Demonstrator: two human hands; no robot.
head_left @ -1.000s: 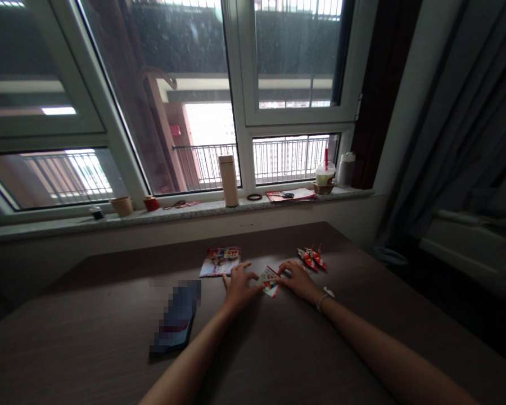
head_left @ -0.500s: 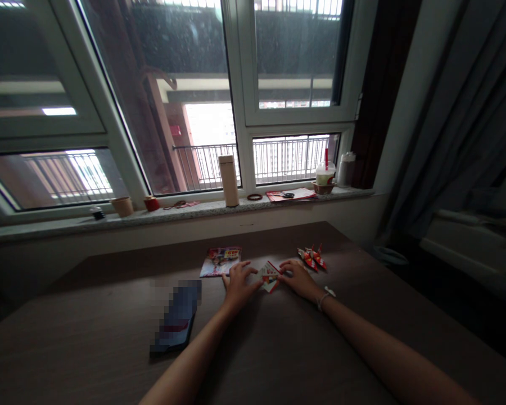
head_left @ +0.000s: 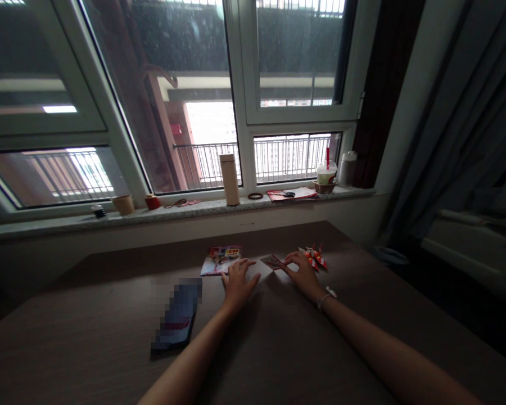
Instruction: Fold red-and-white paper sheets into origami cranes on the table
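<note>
On a dark wooden table (head_left: pixel 88 332) my left hand (head_left: pixel 237 283) lies flat with spread fingers, pressing the lower part of a small printed paper. My right hand (head_left: pixel 304 274) pinches the paper's far flap (head_left: pixel 272 261) and holds it raised between the two hands. Folded red paper figures (head_left: pixel 315 256) lie just right of my right hand. A colourful stack of paper sheets (head_left: pixel 220 259) lies beyond my left hand.
A blurred dark phone-like object (head_left: pixel 177 318) rests left of my forearm. The windowsill holds a tall beige flask (head_left: pixel 229 180), a drink cup with a straw (head_left: pixel 326 173), a small brown cup (head_left: pixel 122 204) and a red one (head_left: pixel 152 201). Grey curtains (head_left: pixel 459 118) hang at right.
My right hand has moved up and away with the paper's edge, lifting the flap over. My left hand has stayed pressing down in the same place.
</note>
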